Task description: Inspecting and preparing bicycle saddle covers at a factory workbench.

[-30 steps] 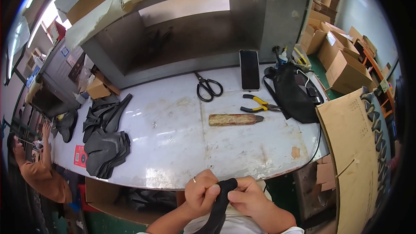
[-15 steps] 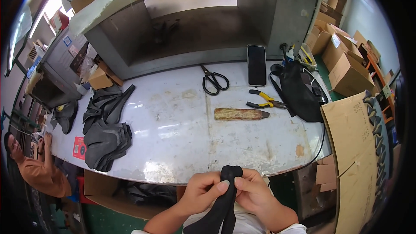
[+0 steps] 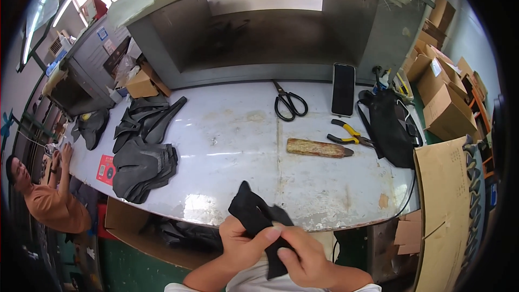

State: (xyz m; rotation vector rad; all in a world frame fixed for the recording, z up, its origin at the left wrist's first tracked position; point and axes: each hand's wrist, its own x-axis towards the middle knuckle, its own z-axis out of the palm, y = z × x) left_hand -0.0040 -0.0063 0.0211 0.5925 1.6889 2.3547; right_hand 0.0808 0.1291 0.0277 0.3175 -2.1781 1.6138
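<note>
Just in front of the table's near edge, both my hands grip a black, pliable piece (image 3: 250, 208) that resembles a shoe upper. My left hand (image 3: 242, 244) is closed round its left side, the thumb pressed on top. Close beside it, my right hand (image 3: 305, 255) pinches the right side between thumb and fingers. One pointed end of the piece sticks up over the table edge; another part hangs down between my hands. Some of it is hidden by my fingers. On the left of the table lie stacked dark grey shoe-upper pieces (image 3: 143, 167) and more loose ones (image 3: 143, 119).
Black-handled scissors (image 3: 291, 105), a phone (image 3: 343, 89), yellow-black pliers (image 3: 348, 132), a worn wooden-looking tool (image 3: 319, 148) and a black bag (image 3: 386, 124) lie on the table (image 3: 227, 167). A grey metal cabinet (image 3: 227, 74) stands behind. Cardboard (image 3: 443, 194) rises at right; a co-worker (image 3: 57, 205) is at left.
The black piece has been turned from hanging toward me to pointing up and left, and is spread wider between my hands. The whole view has shifted, moving the table's things rightward.
</note>
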